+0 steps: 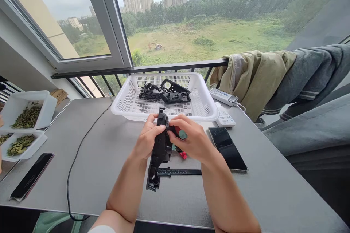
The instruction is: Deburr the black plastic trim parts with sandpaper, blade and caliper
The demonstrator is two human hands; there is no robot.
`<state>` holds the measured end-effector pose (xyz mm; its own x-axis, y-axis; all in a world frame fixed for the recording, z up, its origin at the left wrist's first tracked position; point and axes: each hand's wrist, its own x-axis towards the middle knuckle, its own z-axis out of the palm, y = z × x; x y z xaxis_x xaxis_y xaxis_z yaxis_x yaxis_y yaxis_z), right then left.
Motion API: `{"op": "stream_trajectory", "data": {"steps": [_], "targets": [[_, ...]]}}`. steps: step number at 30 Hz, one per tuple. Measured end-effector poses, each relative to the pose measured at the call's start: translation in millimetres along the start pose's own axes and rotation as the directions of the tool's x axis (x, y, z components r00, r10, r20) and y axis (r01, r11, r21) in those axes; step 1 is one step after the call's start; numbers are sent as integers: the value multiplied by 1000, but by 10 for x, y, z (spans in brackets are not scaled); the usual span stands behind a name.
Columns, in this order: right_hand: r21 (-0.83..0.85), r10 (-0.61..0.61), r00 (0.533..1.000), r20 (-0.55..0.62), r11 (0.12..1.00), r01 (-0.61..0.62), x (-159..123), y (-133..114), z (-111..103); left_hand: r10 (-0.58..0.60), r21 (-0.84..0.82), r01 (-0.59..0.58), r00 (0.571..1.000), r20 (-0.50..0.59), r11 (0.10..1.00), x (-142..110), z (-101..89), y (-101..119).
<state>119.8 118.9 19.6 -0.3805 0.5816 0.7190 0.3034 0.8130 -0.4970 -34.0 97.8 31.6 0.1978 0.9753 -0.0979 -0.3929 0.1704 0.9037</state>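
A long black moulded plastic part (161, 147) is held up over the table, its length running towards me. My left hand (147, 138) grips its upper left side, with the thumb lying across it. Closed at the upper right edge of the same part is my right hand (193, 136), thumb and fingers pinched on a dark section; the exact contact is partly hidden. A dark grey textured patch shows between the two hands. Below lies a black caliper (180, 172), partly covered by the part and my right forearm. A small red object (183, 155) shows under the right hand.
A white perforated basket (164, 115) with several black plastic parts (166, 93) stands behind my hands. Tablet-like device (228, 149) and power strips (224, 96) are right; phone (32, 176), black cable (79, 149) and tubs of dried leaves (47, 109) left. Clothes (254, 76) hang on the railing.
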Motion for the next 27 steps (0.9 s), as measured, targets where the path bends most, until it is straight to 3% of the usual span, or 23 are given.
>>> {"op": "stream_trajectory", "data": {"steps": [6,10,12,14,16,20,24,27], "targets": [[21,21,1000,10,1000,-21,-1,-19,-62,5,-11,-5,1000,-11,1000,8,6,-8],[209,159,987,-14,966,-153,-2,33,-167,27,-14,-28,1000,-10,1000,-9,12,9],[286,265,960,-91,930,-230,0,58,-187,36,14,-36,999,-14,999,-12,7,8],[271,298,928,-224,934,-235,10,74,-152,29,37,-29,1000,8,999,-11,7,0],[183,223,935,-276,967,-177,27,81,-72,19,41,-20,999,32,999,-9,16,-11],[85,67,984,-162,995,-54,43,78,50,44,29,-43,999,-30,999,-1,38,-20],[58,13,999,-47,998,-10,6,36,-56,33,3,-33,997,-76,999,25,36,-5],[14,-16,998,-52,1000,17,-9,-1,-142,52,0,-52,993,-110,999,45,14,15]]}}
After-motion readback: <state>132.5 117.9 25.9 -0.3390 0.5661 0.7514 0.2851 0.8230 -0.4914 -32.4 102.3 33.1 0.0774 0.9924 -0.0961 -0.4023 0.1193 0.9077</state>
